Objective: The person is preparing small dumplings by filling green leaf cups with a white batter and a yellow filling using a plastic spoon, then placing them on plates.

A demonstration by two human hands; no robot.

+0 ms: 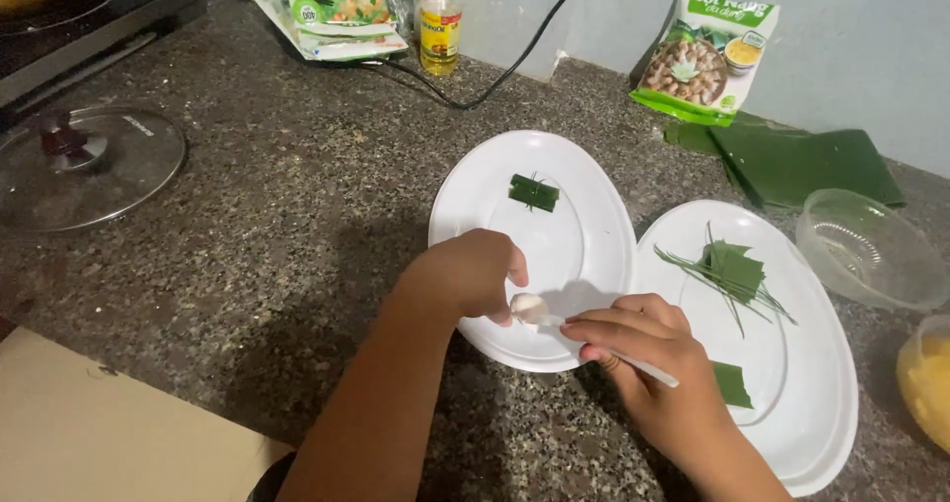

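While I work at lower centre of the frame:
Left hand (473, 274): clenched round pale dough lump (527, 307).
Right hand (643, 349): grasping white spoon (633, 364).
Risk: dough may stick to the spoon and drop off the white plate (584, 181) onto the worktop (297, 205).

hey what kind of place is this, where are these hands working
Most likely a home kitchen counter. A speckled stone countertop holds a cooktop with a glass pot lid beside it, a food packet against the wall, and white plates with folded green leaf pieces.
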